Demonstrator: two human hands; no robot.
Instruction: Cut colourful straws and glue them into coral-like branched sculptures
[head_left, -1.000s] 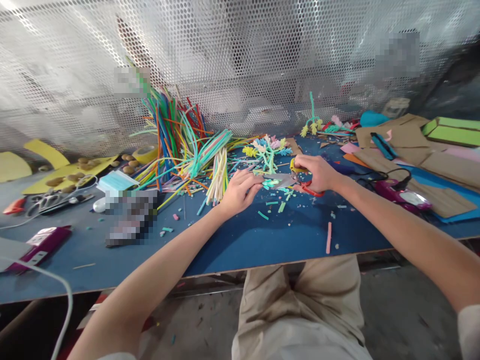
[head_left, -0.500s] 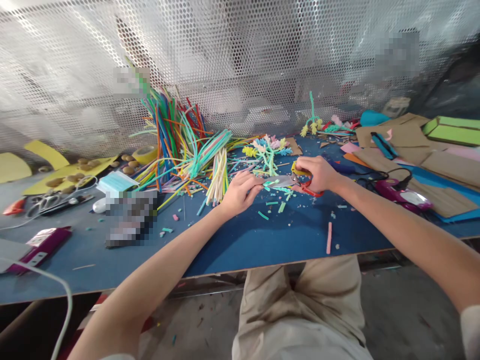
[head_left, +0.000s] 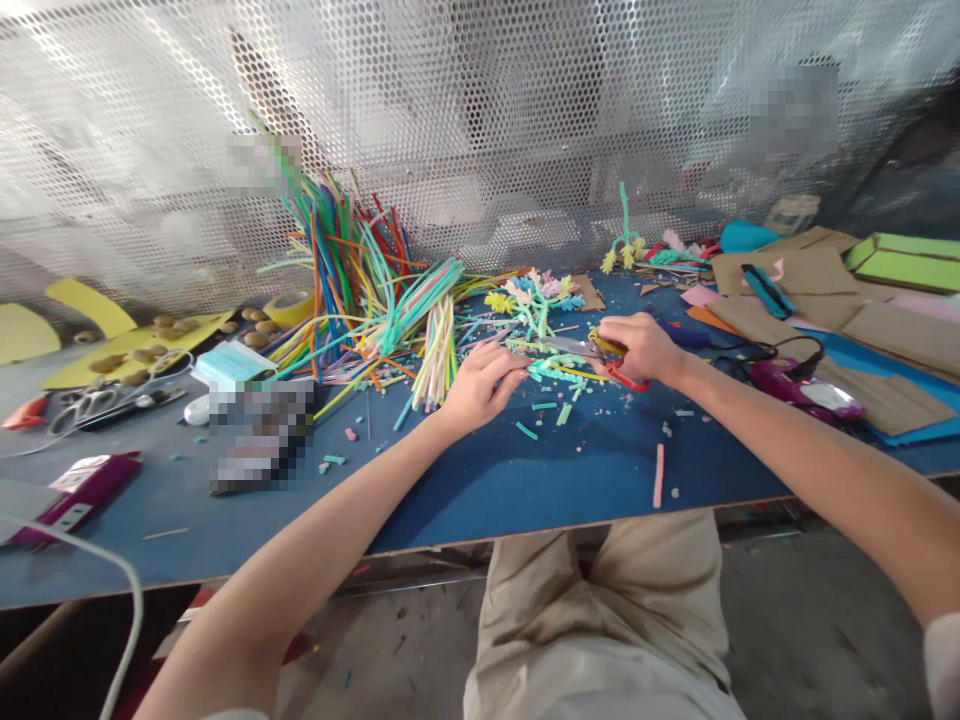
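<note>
My right hand [head_left: 639,347] grips red-and-yellow-handled scissors [head_left: 600,356], blades pointing left. My left hand [head_left: 478,385] pinches a short teal pipe-cleaner piece [head_left: 550,369] that reaches out to the scissor blades. Both hands hover just above the blue tabletop [head_left: 480,480], a few centimetres apart. Cut bits of pipe cleaner [head_left: 559,410] lie scattered under them. Just behind the hands sits a pastel pipe-cleaner flower cluster [head_left: 534,293].
A big bundle of coloured pipe cleaners [head_left: 360,290] fans out at the back centre. Tape roll [head_left: 289,307], face mask [head_left: 229,362] and another pair of scissors [head_left: 97,403] lie left. Cardboard sheets [head_left: 862,330], a glue gun [head_left: 795,385] and green boxes [head_left: 904,262] lie right. A perforated metal screen [head_left: 480,120] walls the back.
The scissors have shifted slightly back and left, blades now lying over the teal piece; my left hand stays almost in place, still pinching it.
</note>
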